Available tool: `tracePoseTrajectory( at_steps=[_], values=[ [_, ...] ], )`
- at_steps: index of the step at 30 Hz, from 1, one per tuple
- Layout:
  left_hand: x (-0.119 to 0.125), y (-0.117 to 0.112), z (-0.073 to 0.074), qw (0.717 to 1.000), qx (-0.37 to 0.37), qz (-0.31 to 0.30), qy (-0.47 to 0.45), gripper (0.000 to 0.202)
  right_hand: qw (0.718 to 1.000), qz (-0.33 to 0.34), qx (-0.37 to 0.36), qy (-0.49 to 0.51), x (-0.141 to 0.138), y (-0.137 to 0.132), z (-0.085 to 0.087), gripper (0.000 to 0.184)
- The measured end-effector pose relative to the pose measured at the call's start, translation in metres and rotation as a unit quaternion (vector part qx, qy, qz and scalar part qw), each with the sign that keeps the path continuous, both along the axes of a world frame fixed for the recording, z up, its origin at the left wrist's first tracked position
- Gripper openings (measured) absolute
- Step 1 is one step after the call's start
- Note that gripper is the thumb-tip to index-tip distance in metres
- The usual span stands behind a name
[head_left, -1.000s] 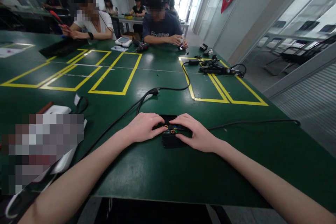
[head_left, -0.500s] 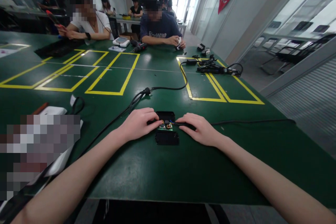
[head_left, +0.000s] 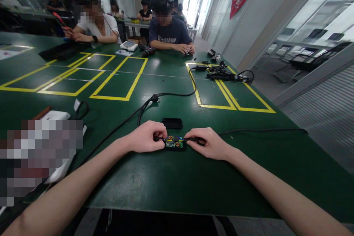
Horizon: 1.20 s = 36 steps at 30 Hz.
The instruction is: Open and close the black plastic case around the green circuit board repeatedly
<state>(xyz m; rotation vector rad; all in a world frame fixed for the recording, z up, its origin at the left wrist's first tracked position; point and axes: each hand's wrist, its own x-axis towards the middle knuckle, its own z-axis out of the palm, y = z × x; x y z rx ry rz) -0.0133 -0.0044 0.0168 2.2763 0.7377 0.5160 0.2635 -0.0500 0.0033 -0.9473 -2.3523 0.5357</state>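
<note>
A small green circuit board point(head_left: 174, 142) with copper coils sits in a black case half on the green table point(head_left: 166, 184), just in front of me. My left hand point(head_left: 145, 136) is closed, pinching the black cable where it enters the board's left end. My right hand point(head_left: 209, 143) is closed on the black cable point(head_left: 262, 130) leaving its right end. A separate black case lid point(head_left: 172, 123) lies flat on the table just beyond the board, apart from both hands.
A black power cord with plug point(head_left: 151, 100) curls behind the lid. Yellow tape rectangles point(head_left: 118, 81) mark the table. More adapters and cables point(head_left: 225, 75) lie at the far right. Two seated people point(head_left: 168, 31) work at the far edge. White objects point(head_left: 56, 116) lie at my left.
Both hands drew the board and its lower case toward me, away from the black lid, which stayed on the table. My fingers went from resting over the case to pinching the cables at both ends.
</note>
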Motion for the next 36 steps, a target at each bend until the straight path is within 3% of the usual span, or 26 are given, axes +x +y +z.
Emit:
tracePoseTrajectory(
  at_steps=[6,13,17,22,25,29,36],
  values=[
    [-0.0018,0.0023,0.0029,0.998,0.046,0.04,0.019,0.009,0.999,-0.022,0.005,-0.024,0.0004,0.0018,-0.0024,0.015],
    [-0.0009,0.0002,0.0068,0.999,-0.009,0.03,0.015,0.007,1.0,-0.013,-0.02,-0.018,-0.0001,-0.0011,-0.0006,0.018],
    [0.0006,-0.0009,0.0063,0.999,-0.002,0.019,0.027,0.002,0.999,-0.008,-0.025,-0.027,-0.0006,-0.0015,-0.0004,0.017],
    [0.0007,-0.001,0.0061,0.998,0.018,0.042,0.048,0.013,0.998,-0.019,0.029,-0.045,-0.0014,-0.0012,-0.0003,0.015],
    [-0.0003,0.0,0.0056,0.998,0.016,0.046,0.034,0.006,0.998,-0.017,0.041,-0.05,-0.0017,-0.0017,0.0004,0.013],
    [-0.0016,0.001,0.005,0.999,0.004,0.038,0.005,0.004,0.998,-0.011,0.043,-0.054,-0.0012,-0.0013,-0.0013,0.024],
    [-0.0009,0.0005,0.0029,0.999,0.013,0.028,0.023,0.002,0.982,0.018,0.138,-0.127,0.0013,0.0013,-0.0021,0.024]
  ],
)
